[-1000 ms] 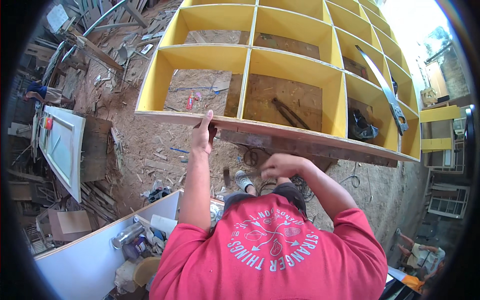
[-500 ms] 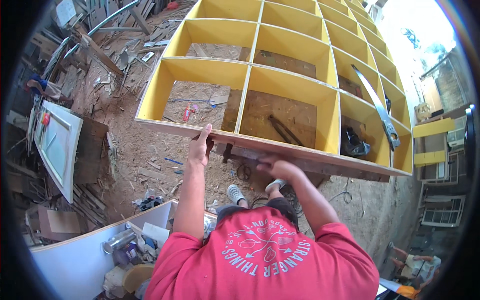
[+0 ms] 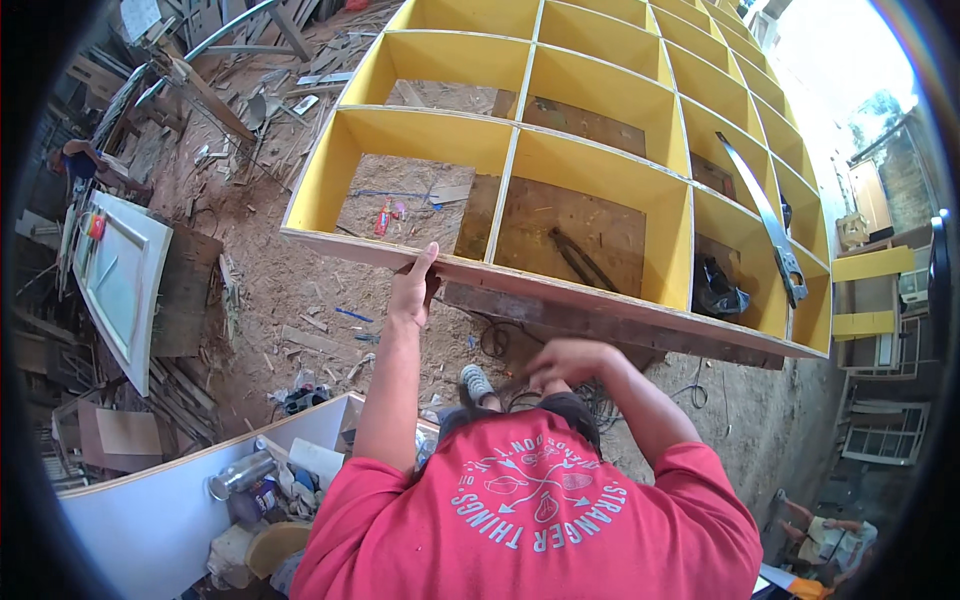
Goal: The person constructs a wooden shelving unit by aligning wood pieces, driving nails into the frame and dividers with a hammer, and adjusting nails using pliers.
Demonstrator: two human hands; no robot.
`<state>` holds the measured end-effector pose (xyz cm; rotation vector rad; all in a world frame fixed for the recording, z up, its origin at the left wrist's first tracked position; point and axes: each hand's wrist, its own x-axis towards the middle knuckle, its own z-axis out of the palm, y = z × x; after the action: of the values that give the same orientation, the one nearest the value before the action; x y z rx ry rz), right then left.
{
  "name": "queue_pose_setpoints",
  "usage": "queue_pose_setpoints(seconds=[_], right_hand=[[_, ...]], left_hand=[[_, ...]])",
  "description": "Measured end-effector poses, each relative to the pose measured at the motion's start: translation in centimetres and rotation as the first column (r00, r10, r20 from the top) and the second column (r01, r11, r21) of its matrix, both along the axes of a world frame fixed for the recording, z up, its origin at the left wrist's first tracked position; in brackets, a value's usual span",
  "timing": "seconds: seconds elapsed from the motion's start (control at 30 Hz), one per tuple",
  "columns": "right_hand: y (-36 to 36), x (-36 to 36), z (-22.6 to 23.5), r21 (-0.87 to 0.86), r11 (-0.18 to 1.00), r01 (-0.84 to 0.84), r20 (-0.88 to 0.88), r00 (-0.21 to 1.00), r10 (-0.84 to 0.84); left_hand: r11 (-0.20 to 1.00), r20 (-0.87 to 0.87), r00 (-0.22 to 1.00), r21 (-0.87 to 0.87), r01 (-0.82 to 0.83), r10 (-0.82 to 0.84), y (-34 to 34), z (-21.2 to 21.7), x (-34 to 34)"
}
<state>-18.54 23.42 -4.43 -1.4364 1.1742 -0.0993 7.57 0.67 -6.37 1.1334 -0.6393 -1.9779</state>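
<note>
A large yellow compartment shelf unit [image 3: 600, 85] with raw wooden edges lies before me. My left hand [image 3: 412, 290] grips its near edge, thumb on top and fingers underneath. Just below that edge, to the right, my right hand [image 3: 572, 362] is closed round the handle of a hammer [image 3: 503, 385], which is smeared by motion and held apart from the wood. Inside the compartments rest dark pincers [image 3: 580, 262], a handsaw [image 3: 757, 210] laid across the dividers, and a crumpled black item [image 3: 720, 290].
An open white box [image 3: 150, 510] full of odds and ends stands at lower left. Beyond it leans a white framed panel [image 3: 122, 290]. Wood scraps litter the sandy ground, and cables [image 3: 700, 390] lie near my feet. Other people [image 3: 835, 540] are at lower right and far left.
My right hand has drawn the hammer down and back, away from the shelf's near edge. My left hand keeps its grip. The view has shifted slightly.
</note>
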Motion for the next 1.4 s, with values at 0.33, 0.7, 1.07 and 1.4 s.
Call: queue_pose_setpoints(seconds=[0.33, 0.7, 1.07, 1.4], right_hand=[[-2.2, 0.8, 4.9, 0.049, 0.995, 0.089, -0.055, 0.995, -0.086], [-2.5, -0.1, 5.3, -0.134, 0.86, 0.493, -0.241, 0.825, -0.511], [-0.3, 1.1, -0.5, -0.327, 0.887, 0.325, -0.179, 0.901, -0.396], [-0.7, 3.4, 2.5, -0.138, 0.928, 0.347, -0.184, 0.911, -0.368]], left_hand=[[1.0, -0.054, 0.998, 0.01, -0.016, 0.016, -0.1, -0.7, 0.6], [0.998, -0.035, 0.999, 0.044, 0.037, -0.036, 0.3, -1.0, 0.8], [1.0, -0.001, 1.0, -0.005, -0.019, 0.019, 0.3, 0.2, -0.2], [1.0, -0.011, 1.0, -0.016, -0.008, 0.008, -0.1, -0.5, 0.3]])
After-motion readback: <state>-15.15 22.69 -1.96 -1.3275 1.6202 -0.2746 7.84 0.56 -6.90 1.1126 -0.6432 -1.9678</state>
